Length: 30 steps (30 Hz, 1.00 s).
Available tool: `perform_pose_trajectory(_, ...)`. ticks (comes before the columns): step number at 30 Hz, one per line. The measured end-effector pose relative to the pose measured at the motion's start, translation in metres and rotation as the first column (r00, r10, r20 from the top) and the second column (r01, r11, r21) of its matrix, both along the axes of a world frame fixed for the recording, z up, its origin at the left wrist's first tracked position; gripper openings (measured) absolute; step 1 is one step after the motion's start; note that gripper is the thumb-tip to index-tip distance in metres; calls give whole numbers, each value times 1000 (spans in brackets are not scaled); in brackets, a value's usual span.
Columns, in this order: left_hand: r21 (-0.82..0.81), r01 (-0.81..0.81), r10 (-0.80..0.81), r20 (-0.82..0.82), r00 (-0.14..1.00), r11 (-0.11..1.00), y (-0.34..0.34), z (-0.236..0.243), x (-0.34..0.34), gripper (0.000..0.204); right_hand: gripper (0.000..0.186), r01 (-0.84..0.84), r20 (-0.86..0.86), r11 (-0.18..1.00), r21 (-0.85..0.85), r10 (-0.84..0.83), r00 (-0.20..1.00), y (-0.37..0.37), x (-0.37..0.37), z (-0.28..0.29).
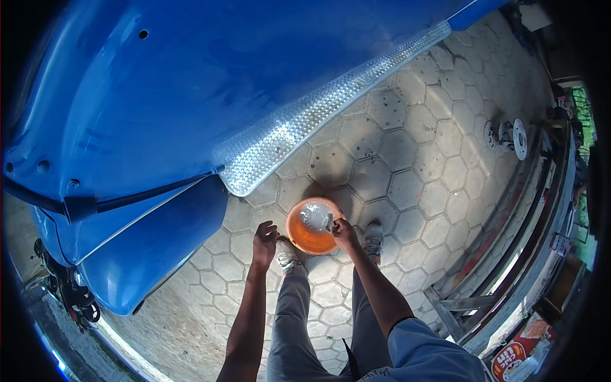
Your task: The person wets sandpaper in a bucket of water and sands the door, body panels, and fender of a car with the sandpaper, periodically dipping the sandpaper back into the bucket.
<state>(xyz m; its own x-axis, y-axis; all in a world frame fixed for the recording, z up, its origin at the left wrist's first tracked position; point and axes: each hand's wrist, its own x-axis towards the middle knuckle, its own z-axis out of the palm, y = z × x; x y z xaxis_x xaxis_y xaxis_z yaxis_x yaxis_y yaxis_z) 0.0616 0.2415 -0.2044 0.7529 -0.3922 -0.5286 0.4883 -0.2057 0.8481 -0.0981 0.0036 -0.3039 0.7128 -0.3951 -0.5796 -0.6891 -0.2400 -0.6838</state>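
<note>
An orange bucket (310, 234) stands on the hexagonal paving in front of my feet, with pale foamy water inside it. My right hand (344, 233) rests at the bucket's right rim, fingers closed around a small grey thing dipped into the bucket; what it is I cannot make out. My left hand (265, 240) hangs to the left of the bucket, fingers loosely curled and holding nothing. A big blue vehicle body (159, 108) with a silver studded step plate (318, 108) fills the upper left.
A blue fender (153, 248) curves down at lower left over a wheel area. Metal flanged parts (506, 135) lie on the paving at right, beside a long metal frame (509, 254). A red and white package (519, 356) sits at lower right.
</note>
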Motion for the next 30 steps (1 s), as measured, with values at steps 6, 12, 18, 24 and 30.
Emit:
perform_pose_trajectory(6, 418, -19, -330, 744, 581, 908, -137, 364, 152, 37, 17, 439, 252, 886, 151, -464, 849, -82, 135, 92)
perform_pose_trajectory(12, 594, -527, -787, 538, -303, 608, -152, 440, 247, 59, 19, 690, 606, 719, 75, -583, 541, -178, 306, 152)
perform_pose_trajectory(18, 490, -687, -844, 282, -457, 536, -120, 425, 284, 60, 27, 604, 406, 723, 335, -690, 600, -31, 386, 206)
perform_pose_trajectory(24, 473, -699, -844, 277, -459, 536, -119, 406, 286, 62, 37, 574, -215, 278, 770, -735, 643, -29, 388, 179)
perform_pose_trajectory(30, 489, -697, -850, 274, -449, 525, -125, 406, 284, 63, 16, 643, 117, 264, 719, -958, 262, -212, 399, 138)
